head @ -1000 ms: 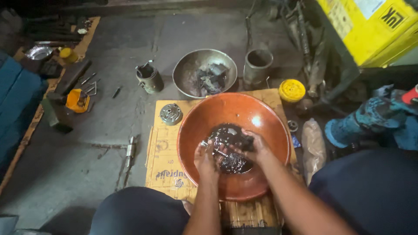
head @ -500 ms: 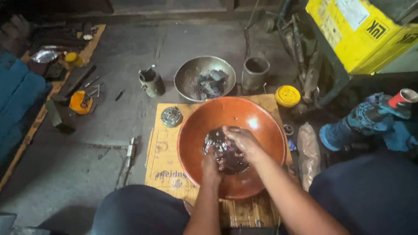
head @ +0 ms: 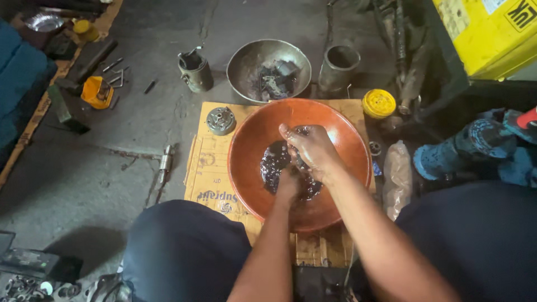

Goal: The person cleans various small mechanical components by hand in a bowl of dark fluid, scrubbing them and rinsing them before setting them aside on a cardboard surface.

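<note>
Liquid, dark and oily (head: pixel 274 162), is pooling in the round orange plastic basin (head: pixel 254 140) on the flattened cardboard sheet (head: pixel 210 173). Your right hand (head: pixel 310 146) is curling over your left hand (head: pixel 288 179) there; whether either is grasping anything, you cannot tell. Farther off is sitting a grey metal bowl (head: pixel 246 64).

Pretty dim shot, your floor (head: pixel 84 168) corners go dark; glare spot on the orange bowl (head: pixel 335 137), edges slightly soft.

Repair workshop floor: scattered metal parts (head: pixel 220 121), greasy tins (head: pixel 194 71), tools (head: pixel 96 92).
</note>
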